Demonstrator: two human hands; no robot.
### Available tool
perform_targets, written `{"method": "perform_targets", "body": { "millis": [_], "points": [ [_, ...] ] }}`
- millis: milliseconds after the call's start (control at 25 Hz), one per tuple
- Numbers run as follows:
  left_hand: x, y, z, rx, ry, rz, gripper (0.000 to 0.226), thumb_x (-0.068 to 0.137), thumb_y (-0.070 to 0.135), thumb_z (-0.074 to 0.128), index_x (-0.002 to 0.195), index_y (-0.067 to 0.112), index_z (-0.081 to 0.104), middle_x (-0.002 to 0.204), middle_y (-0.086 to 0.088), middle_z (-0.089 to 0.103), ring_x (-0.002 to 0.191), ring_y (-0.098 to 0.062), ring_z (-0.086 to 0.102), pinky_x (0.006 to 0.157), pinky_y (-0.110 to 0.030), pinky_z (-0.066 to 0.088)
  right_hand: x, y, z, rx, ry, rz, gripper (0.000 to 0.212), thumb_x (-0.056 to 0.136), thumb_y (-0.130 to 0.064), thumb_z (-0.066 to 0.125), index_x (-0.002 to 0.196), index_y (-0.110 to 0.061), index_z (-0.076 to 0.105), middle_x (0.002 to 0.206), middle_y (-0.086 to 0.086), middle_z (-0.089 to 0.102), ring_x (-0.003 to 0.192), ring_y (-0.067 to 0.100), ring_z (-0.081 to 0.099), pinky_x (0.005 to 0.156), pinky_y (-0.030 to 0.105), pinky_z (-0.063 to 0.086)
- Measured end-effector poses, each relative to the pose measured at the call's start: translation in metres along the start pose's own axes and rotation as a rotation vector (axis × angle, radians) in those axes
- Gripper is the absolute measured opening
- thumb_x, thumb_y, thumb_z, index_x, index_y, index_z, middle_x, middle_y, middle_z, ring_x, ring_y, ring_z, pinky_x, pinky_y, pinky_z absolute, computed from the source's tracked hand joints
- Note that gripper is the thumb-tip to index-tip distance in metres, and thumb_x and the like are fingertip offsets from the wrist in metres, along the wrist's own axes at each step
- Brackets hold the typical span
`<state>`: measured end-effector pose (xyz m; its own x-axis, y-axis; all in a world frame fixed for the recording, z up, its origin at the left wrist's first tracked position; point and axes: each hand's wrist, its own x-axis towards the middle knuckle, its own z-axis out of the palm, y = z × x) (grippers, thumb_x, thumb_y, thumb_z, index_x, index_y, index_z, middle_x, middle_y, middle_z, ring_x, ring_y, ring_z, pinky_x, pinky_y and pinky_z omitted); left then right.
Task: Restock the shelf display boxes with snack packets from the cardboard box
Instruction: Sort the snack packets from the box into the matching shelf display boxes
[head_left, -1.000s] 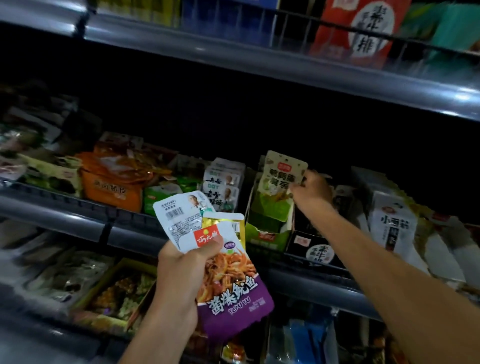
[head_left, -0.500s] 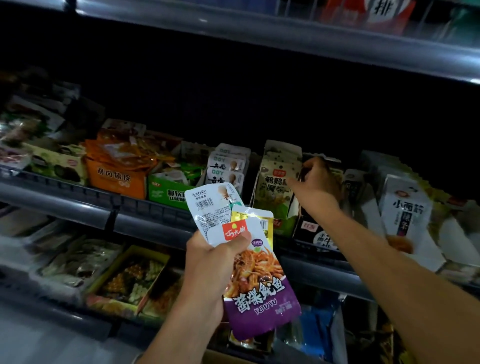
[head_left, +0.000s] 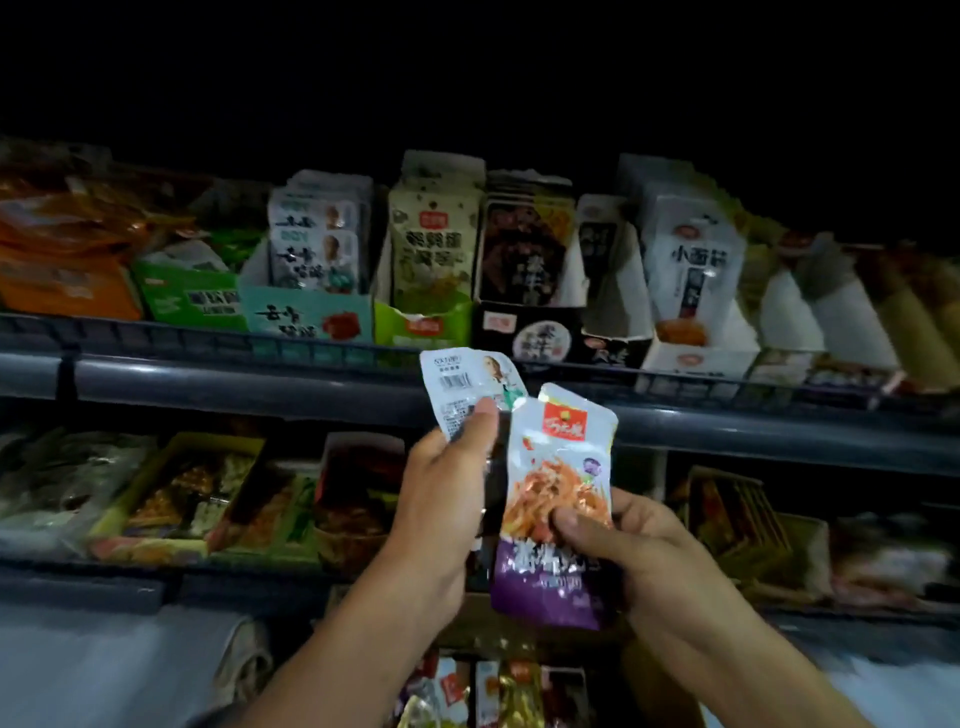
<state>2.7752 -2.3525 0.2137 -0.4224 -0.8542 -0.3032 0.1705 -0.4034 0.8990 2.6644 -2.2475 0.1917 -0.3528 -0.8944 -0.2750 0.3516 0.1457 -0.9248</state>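
Observation:
My left hand holds a white snack packet with a barcode, thumb pressed on its face. My right hand pinches a white-and-purple squid packet just right of it, thumb across the orange picture. Both packets stand upright in front of the shelf rail. Above the rail a row of display boxes holds upright packets: a teal box, a green box and a black box. More packets show at the bottom between my forearms, in dim light.
Orange packets and a green box fill the upper shelf's left. White display boxes run along its right. The lower shelf holds open trays of packets. Everything above the upper shelf is dark.
My right hand left the green display box on the shelf, came down and took the purple squid packet from the left hand's bundle. The camera tilted down.

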Motion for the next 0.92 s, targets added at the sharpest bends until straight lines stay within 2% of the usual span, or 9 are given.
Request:
{"method": "perform_targets", "body": {
  "millis": [80,160,240,360,480,600,760,840,920],
  "points": [
    [0.004,-0.012,0.006,0.1,0.032,-0.031,0.024,0.095,0.043,0.06,0.104,0.023,0.07,0.097,0.001,0.077,0.09,-0.024,0.073,0.084,-0.042,0.058,-0.007,0.004,-0.023,0.065,0.091,-0.062,0.021,0.071,-0.015,0.074,0.092,-0.014,0.078,0.101,0.015,0.075,0.093,0.029,0.072,0.086,0.043,0.056],
    [0.005,-0.016,0.009,0.165,0.039,-0.023,0.018,0.098,0.036,0.058,0.108,0.024,0.068,0.101,0.003,0.074,0.093,-0.021,0.07,0.086,-0.043,0.056,-0.013,0.0,-0.041,-0.127,0.196,-0.309,0.014,0.075,-0.016,0.074,0.084,-0.026,0.079,0.095,0.001,0.077,0.091,0.019,0.073,0.076,0.03,0.058],
    [0.005,-0.015,0.011,0.217,0.011,0.003,0.019,0.1,0.024,0.057,0.117,0.022,0.066,0.103,0.007,0.074,0.091,-0.014,0.069,0.076,-0.03,0.053,-0.017,-0.01,-0.056,-0.652,0.32,-0.742,0.029,0.082,-0.008,0.074,0.09,-0.036,0.077,0.1,-0.013,0.074,0.093,0.005,0.069,0.077,0.016,0.053],
    [0.002,-0.018,0.011,0.364,-0.242,-0.016,0.029,0.102,0.017,0.051,0.128,0.011,0.063,0.08,0.001,0.078,0.069,-0.006,0.072,0.06,-0.02,0.052,-0.01,-0.007,-0.089,-1.368,0.293,-1.215,0.047,0.086,-0.009,0.072,0.127,-0.028,0.063,0.132,-0.015,0.061,0.117,0.017,0.057,0.089,0.035,0.047],
    [-0.012,-0.019,0.024,0.292,-0.506,-0.165,0.039,0.1,0.027,0.051,0.134,0.01,0.059,0.107,-0.006,0.073,0.078,-0.023,0.072,0.066,-0.022,0.056,-0.008,0.003,-0.092,-1.487,0.256,-1.222,0.041,0.098,-0.025,0.052,0.138,-0.03,0.048,0.146,-0.012,0.049,0.124,0.02,0.051,0.092,0.039,0.043],
    [-0.022,-0.024,0.032,0.273,-0.517,-0.171,0.038,0.078,0.017,0.073,0.116,0.019,0.07,0.108,-0.012,0.075,0.094,-0.031,0.074,0.078,-0.037,0.061,-0.012,0.008,-0.091,-1.294,0.4,-1.202,0.043,0.091,-0.011,0.059,0.133,-0.015,0.049,0.137,0.004,0.048,0.114,0.02,0.055,0.09,0.025,0.047],
    [-0.011,-0.027,0.034,0.176,-0.41,-0.177,0.035,0.077,0.013,0.071,0.111,0.019,0.072,0.104,-0.017,0.075,0.09,-0.036,0.074,0.077,-0.046,0.061,-0.017,0.001,-0.096,-1.089,0.608,-1.079,0.02,0.088,-0.015,0.054,0.099,-0.004,0.066,0.105,0.006,0.063,0.094,0.008,0.059,0.079,0.004,0.043],
    [-0.009,-0.027,0.036,0.118,-0.345,-0.169,0.033,0.08,0.016,0.069,0.113,0.018,0.071,0.103,-0.016,0.076,0.084,-0.033,0.075,0.07,-0.042,0.062,-0.02,-0.005,-0.091,-0.894,0.616,-0.929,0.011,0.085,-0.006,0.062,0.094,-0.01,0.068,0.099,-0.002,0.066,0.089,0.003,0.061,0.071,0.006,0.046],
    [-0.007,-0.026,0.035,0.085,-0.263,-0.131,0.032,0.083,0.019,0.067,0.115,0.018,0.069,0.103,-0.014,0.076,0.084,-0.031,0.075,0.064,-0.039,0.062,-0.021,-0.011,-0.09,-0.436,0.598,-0.556,0.021,0.085,0.005,0.063,0.092,-0.014,0.068,0.093,0.0,0.071,0.081,0.009,0.066,0.064,0.017,0.052]
  ]
}}
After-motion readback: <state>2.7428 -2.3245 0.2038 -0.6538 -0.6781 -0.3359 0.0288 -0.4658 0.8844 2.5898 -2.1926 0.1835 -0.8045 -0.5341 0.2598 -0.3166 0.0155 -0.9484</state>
